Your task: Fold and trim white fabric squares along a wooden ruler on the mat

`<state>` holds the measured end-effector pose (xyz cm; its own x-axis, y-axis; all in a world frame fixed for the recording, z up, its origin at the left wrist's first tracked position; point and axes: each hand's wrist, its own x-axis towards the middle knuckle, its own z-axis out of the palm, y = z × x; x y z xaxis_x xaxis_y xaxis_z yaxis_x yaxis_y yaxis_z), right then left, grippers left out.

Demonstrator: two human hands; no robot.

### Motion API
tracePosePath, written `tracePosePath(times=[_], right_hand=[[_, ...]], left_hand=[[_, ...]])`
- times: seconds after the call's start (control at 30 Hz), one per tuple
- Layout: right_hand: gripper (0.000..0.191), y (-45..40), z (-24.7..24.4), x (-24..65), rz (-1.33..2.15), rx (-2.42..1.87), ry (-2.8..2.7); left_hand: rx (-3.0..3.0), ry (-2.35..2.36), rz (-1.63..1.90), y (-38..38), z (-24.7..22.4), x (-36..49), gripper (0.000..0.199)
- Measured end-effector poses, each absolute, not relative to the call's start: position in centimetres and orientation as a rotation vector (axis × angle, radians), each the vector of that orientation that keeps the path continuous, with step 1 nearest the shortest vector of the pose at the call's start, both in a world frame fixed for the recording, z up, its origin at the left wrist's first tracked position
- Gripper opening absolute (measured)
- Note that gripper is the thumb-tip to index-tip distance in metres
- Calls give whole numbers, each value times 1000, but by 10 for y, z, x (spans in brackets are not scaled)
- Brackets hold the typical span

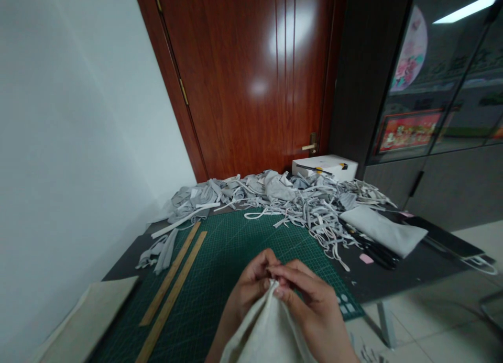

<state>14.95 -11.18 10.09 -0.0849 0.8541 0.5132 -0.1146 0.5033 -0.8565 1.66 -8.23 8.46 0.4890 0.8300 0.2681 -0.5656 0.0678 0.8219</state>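
A cream cloth (271, 331) hangs at the bottom centre, its top edge gathered to a narrow point. My left hand (251, 282) pinches that point from the left, fingers bent. From the right, my right hand (310, 295) pinches the same gathered edge, its fingertips touching or nearly touching those of the left. Whatever lies between the fingertips is too small to make out. Beneath both hands is a green cutting mat (223, 253). To their left, two wooden rulers (173, 274) lie side by side on the mat.
Grey fabric scraps (283, 193) are heaped along the table's back edge, before a white box (326, 166). Folded cream cloth (90, 316) lies at the left. A light pouch (381, 229), black tools (373, 250) and a pink piece (366, 259) sit at the right.
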Motion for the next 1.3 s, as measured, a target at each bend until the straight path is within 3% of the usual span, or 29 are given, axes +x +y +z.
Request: tracePosePath(times=[0.23,0.53,0.83,1.07,1.3], right_hand=[[20,-111,98,155,906,-668,-1577],[8,-96,84,174,627,-843,-1376],[17,-90,83,193,861,-844,-1191],[17,-94,95,199,854,-812,-1227],[15,-92,94,208,841,-823,-1440]], left_hand=[[1138,382,1006,-83,94,12,45],[1651,961,1249,-90,113,3,22],[2306,1385,953,-137,110,0,32],[2345,1346,677,-131,96,-8,8],[2434,1330,784,-131,116,-31,27]])
